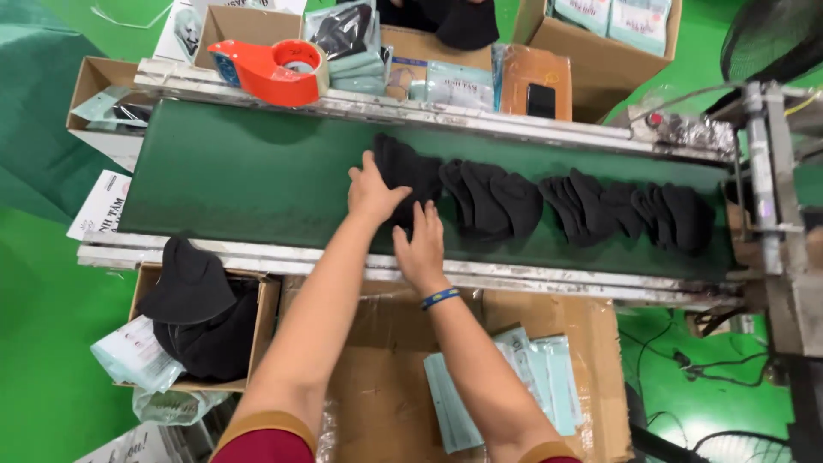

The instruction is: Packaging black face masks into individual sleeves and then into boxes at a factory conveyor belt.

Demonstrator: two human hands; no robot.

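My left hand [370, 190] lies flat on the left end of a row of black fabric masks [489, 199] on the dark green conveyor belt [231, 176]. My right hand [420, 244], with a blue wristband, rests just below it, fingers spread on the near edge of the same first stack [410, 171]. More black mask stacks [669, 214] trail to the right along the belt. Neither hand has closed around anything.
An orange tape dispenser [274, 70] sits on the belt's far rail. A cardboard box of black masks [201, 321] stands at lower left. Pale blue packets [523, 377] lie on the cardboard sheet below the belt. Boxes of packets line the far side; machine frame [776, 214] at right.
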